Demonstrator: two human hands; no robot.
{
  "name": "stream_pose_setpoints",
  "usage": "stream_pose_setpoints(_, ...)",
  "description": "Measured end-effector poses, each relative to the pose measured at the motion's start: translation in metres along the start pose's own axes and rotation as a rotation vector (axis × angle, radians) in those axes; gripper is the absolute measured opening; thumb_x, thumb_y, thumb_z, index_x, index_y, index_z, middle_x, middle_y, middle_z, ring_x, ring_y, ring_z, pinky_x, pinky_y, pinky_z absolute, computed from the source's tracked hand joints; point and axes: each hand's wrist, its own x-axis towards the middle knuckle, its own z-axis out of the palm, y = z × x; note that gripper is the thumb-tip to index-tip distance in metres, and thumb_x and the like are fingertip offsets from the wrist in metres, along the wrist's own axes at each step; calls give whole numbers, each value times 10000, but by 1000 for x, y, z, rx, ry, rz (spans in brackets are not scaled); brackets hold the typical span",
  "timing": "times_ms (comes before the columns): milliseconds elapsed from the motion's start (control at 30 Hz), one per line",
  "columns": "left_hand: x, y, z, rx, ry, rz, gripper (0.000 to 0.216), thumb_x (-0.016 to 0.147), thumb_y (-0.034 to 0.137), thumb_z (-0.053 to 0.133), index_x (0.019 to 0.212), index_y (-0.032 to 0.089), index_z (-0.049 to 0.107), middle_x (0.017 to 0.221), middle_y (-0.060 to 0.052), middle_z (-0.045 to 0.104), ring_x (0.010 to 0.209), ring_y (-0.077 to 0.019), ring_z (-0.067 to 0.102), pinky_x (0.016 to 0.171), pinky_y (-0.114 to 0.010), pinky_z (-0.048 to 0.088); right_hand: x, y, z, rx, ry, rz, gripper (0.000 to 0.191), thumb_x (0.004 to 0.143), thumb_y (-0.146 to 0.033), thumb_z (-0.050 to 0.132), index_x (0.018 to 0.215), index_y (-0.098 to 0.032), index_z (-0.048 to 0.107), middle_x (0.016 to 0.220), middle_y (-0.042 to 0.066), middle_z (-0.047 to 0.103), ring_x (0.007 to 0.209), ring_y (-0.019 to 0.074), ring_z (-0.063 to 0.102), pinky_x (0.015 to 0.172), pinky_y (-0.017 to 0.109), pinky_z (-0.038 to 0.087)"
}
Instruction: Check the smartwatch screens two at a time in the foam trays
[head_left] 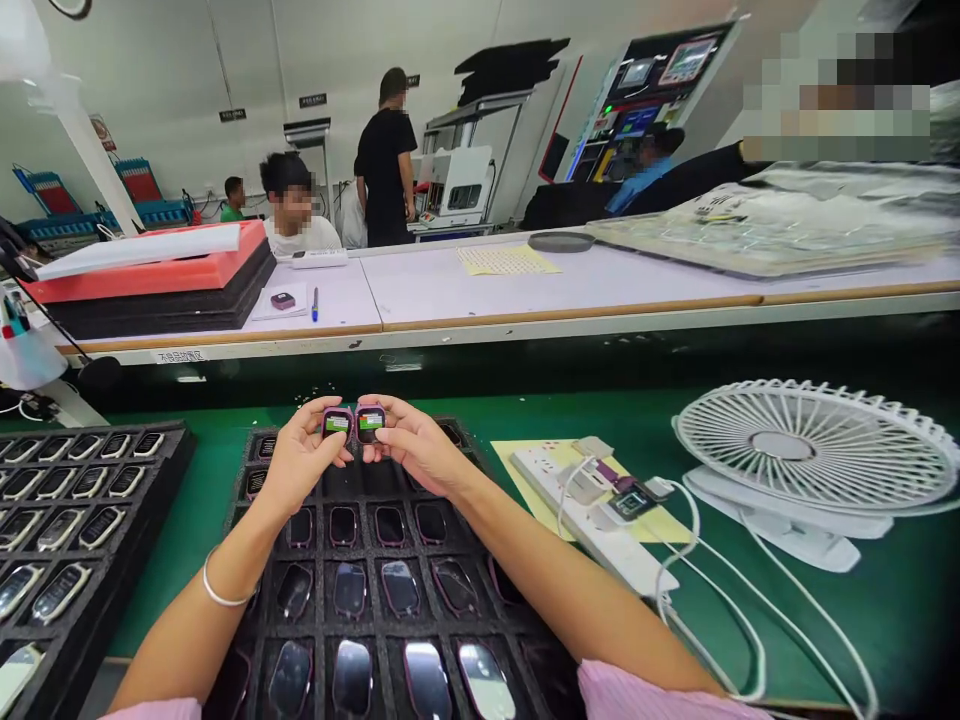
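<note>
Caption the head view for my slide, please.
Left hand holds one lit watch, right hand another, above a black tray.

Lighting: bright, indoor. Glare: pale reflections on watches [354, 678], below left hand [304, 450]. Blur: plastic sheeting [825, 210], beyond right hand [420, 445]. Edge distortion: fan [784, 447], stretched, right of right hand.
</note>
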Motion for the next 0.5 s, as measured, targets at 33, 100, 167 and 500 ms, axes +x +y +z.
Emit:
stream_pose_setpoints(33,0,-4,0,3,10,-14,478,715,256,768,1158,177,604,953,-31,672,573,-90,656,540,-217,542,0,5,-2,15,9,18,386,761,-239,742,1132,-220,639,845,-5,683,642,136,667,612,281,504)
stream_pose_setpoints(100,0,-10,2,9,24,-30,447,712,264,771,1121,177,613,931,-24,675,549,-82,642,512,-205,523,0,11,-5,25,20,43,362,774,-269,754,1117,-218,651,849,-6,684,624,128,669,599,272,499)
stream_pose_setpoints(167,0,-14,2,17,31,-38,420,710,267,772,1091,179,621,930,-22,680,528,-74,631,494,-198,510,0,14,-8,22,27,55,344,787,-293,760,1107,-219,659,852,-7,682,610,123,665,600,274,503)
stream_pose_setpoints(500,-2,-25,-1,-1,-15,-74,447,739,244,722,1165,188,599,1052,-61,682,585,-109,686,572,-251,578,-4,17,-15,21,1,75,395,758,-192,754,1136,-205,639,868,-5,693,641,115,677,616,250,489)
